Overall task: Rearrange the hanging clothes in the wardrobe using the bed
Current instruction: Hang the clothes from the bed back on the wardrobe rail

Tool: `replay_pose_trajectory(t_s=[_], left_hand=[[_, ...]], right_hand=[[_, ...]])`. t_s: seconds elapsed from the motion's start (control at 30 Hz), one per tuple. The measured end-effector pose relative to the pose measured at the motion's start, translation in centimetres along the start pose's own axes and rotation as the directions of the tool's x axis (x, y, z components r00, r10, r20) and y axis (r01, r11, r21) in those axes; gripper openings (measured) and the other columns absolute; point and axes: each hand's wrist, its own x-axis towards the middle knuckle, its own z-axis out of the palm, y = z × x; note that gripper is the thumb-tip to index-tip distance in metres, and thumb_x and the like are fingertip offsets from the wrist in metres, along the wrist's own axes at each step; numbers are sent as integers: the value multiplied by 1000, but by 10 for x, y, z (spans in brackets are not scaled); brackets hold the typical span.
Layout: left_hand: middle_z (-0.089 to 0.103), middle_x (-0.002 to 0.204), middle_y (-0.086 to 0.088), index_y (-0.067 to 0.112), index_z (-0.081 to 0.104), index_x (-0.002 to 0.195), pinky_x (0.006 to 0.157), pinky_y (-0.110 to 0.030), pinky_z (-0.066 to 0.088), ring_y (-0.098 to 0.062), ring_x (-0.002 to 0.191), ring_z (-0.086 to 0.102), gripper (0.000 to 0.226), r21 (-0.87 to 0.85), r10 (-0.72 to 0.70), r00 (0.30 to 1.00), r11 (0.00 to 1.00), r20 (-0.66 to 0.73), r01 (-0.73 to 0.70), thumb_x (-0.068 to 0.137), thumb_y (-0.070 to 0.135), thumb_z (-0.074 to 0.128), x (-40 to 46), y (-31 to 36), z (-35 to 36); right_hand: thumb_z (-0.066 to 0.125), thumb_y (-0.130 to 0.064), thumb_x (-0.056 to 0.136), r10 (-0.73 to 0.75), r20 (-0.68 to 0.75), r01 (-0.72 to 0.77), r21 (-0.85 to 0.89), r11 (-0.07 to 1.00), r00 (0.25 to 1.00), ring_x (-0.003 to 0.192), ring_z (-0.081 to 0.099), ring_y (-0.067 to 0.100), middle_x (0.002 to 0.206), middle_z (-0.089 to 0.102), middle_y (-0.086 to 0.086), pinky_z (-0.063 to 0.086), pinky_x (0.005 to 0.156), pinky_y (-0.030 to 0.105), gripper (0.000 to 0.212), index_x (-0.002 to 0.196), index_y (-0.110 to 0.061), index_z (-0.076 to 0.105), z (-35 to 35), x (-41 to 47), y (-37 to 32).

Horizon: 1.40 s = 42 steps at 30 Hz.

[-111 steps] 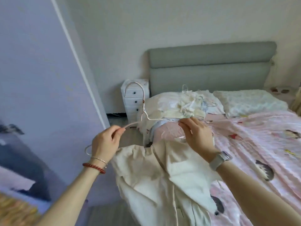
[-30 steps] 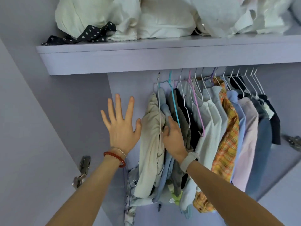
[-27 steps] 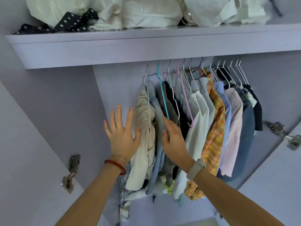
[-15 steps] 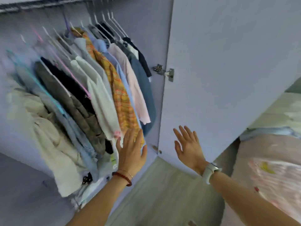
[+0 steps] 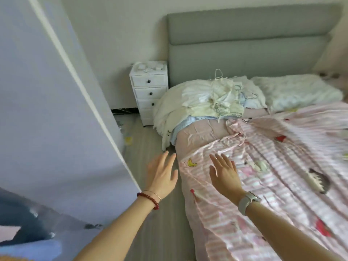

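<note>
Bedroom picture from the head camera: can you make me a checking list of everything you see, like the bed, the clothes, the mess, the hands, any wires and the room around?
Surface: bed with a rumpled pink striped cover.
Job's things: pile of pale clothes on hangers heaped at the head of the bed, by the white pillow.
Clutter: small bits on the floor near the wall; too blurred to name.
Grippers: left hand open, empty, over the floor; right hand open, empty, over the cover.
Cables: nothing seen.
Surroundings: lilac wardrobe door at left, white drawer unit, grey headboard.
</note>
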Motion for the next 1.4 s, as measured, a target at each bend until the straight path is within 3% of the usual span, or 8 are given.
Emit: replay_pose_trajectory(t_s=[0.17, 0.27, 0.53, 0.93, 1.07, 1.13, 1.27, 1.4], left_hand=[[53, 127, -19, 9, 57, 121, 85, -48, 47, -36, 108, 58, 43, -22, 93, 995, 995, -36, -94, 82, 25, 59, 97, 47, 11], [32, 147, -10, 16, 39, 138, 104, -42, 32, -27, 132, 34, 50, -2, 96, 995, 995, 8, -96, 92, 29, 48, 151, 64, 16], [37, 144, -5, 16, 37, 138, 103, -37, 34, -23, 131, 35, 48, -2, 129, 989, 992, 65, -129, 92, 28, 44, 320, 75, 52], [15, 154, -6, 18, 23, 144, 109, -39, 25, -22, 141, 13, 53, -74, -44, 965, 995, 257, 65, 95, 28, 40, 579, 20, 186], [5, 156, -5, 20, 17, 146, 109, -39, 23, -22, 142, 7, 54, -81, -66, 940, 992, 335, 98, 96, 27, 38, 606, 6, 232], [5, 156, -5, 20, 16, 146, 109, -39, 23, -23, 142, 6, 54, -63, -91, 926, 991, 365, 122, 97, 27, 37, 612, -2, 250], [6, 155, -5, 21, 16, 146, 108, -39, 26, -23, 142, 6, 54, -53, -142, 907, 983, 396, 176, 97, 26, 37, 616, -11, 269], [11, 155, -5, 18, 22, 145, 107, -39, 26, -22, 142, 9, 52, -155, -125, 932, 970, 339, 187, 96, 23, 39, 625, -7, 261]], right_hand=[[23, -35, 83, 187, -91, -184, 42, 982, 978, 135, 29, 28, 143, 40, 11, 20, 111, 45, 62, 137, -11, 39, -36, 37, 71], [28, -29, 90, 250, -115, -241, 90, 966, 961, 131, 35, 29, 140, 43, 12, 30, 108, 43, 52, 136, -8, 41, -46, 65, 98], [40, -17, 95, 328, -137, -303, 172, 937, 935, 125, 40, 29, 135, 46, 11, 35, 103, 38, 41, 134, -8, 40, -47, 188, 150], [36, -8, 93, 534, 112, -539, 314, 781, 838, 100, 57, 34, 105, 64, 20, 37, 98, 42, 29, 114, -5, 56, 44, 488, 236], [36, -16, 94, 558, 194, -591, 302, 748, 807, 113, 52, 30, 125, 57, 14, 30, 105, 43, 36, 127, -7, 47, 88, 558, 256], [37, -15, 95, 606, 294, -670, 407, 621, 740, 111, 51, 31, 123, 54, 17, 35, 93, 33, 37, 129, -1, 41, 100, 583, 257], [42, -12, 92, 713, 501, -734, 679, 28, 491, 64, 47, 14, 73, 51, 5, 35, 57, 26, 18, 81, -10, 56, 110, 611, 258], [36, -24, 97, 857, 177, -588, 791, 168, 483, 67, 44, 18, 76, 50, 5, 31, 58, 27, 33, 90, 0, 57, 103, 612, 260]])
